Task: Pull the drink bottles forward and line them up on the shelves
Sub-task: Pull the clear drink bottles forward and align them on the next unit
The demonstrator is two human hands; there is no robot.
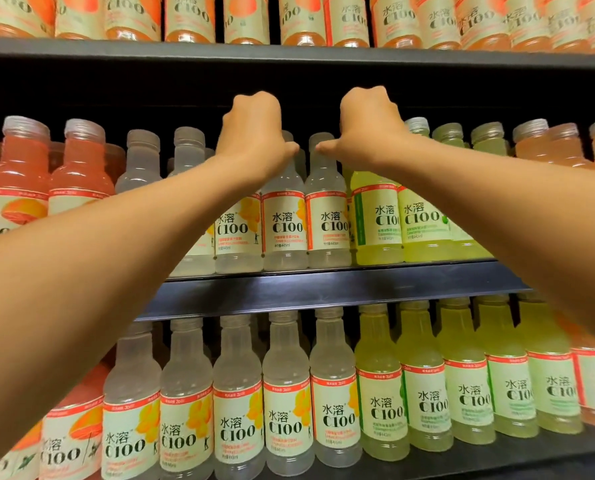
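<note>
— Listing the item: pale lemon bottles (285,216), middle shelf (324,292), centre; cloudy liquid, cream labels, front row level.
— And the hands?
— Left hand (254,133) at eleven o'clock, right hand (369,129) at one, reaching over the caps, likely for rear stock. Fingers hidden; can't tell their grip.

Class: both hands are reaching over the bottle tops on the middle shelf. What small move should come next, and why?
Probably draw both hands back toward the shelf edge, bringing rear bottles forward. The left hand and right hand reach over the caps of the cloudy-white lemon bottles, fingers hidden behind, so what they hold cannot be told.
</note>
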